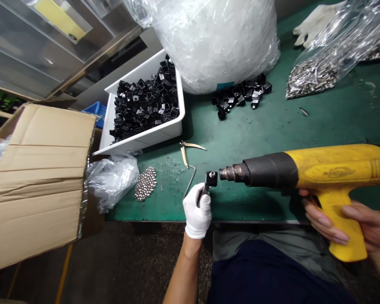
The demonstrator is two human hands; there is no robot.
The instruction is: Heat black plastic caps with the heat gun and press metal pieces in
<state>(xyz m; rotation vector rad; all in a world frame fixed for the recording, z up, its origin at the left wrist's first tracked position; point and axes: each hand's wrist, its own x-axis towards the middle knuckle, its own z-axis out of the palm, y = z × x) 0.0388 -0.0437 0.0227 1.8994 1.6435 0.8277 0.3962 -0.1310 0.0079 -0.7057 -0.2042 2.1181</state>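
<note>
My left hand (196, 213), in a white glove, grips a small black plastic part (207, 182) with a metal ring on top. Its tip stands upright just before the nozzle of a yellow heat gun (335, 169), with a small gap between them. My right hand (345, 223) is bare and wraps the gun's yellow handle. Just beyond my left hand lie tan-handled pliers (185, 153) and a bent metal rod (190, 177) on the green workbench (256, 126). A patch of steel balls (145, 183) sits to the left.
A white tub (139, 141) holds many black square parts, and more lie loose (240, 95) beside a large clear plastic bag (215, 42). A bag of metal pieces (312, 76) and a white glove (313, 21) lie far right. A cardboard box (34, 177) juts in at left.
</note>
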